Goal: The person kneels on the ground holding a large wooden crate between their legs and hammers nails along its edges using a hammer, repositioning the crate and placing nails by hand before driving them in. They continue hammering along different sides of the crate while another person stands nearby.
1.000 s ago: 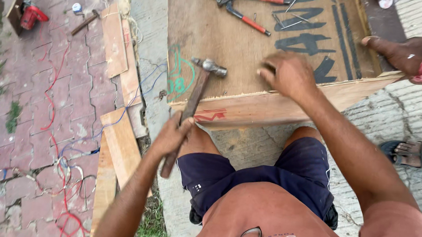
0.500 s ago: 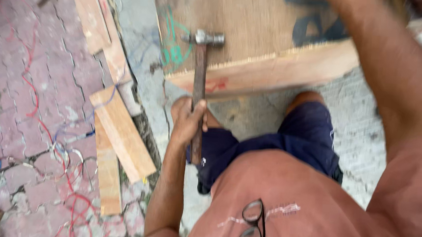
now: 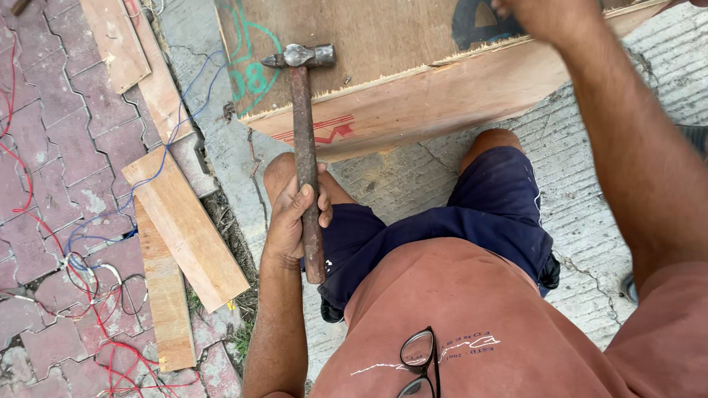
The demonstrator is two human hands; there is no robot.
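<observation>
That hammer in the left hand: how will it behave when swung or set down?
The hammer probably feels head-heavy: a metal head tops a long, thin handle. The rusty-looking handle likely grips well rather than slipping. The left hand holds it near the bottom end, so the head may tend to drop forward.

- One hammer [image 3: 304,151], with a metal head and a rusty handle.
- One plywood box [image 3: 395,70].
- Four loose wooden planks on the ground: two [image 3: 119,25] at the top left, two [image 3: 184,230] lower down.
- One pair of glasses [image 3: 418,377].
- Two hands: the left hand [image 3: 293,224] and the right hand [image 3: 545,12].
</observation>
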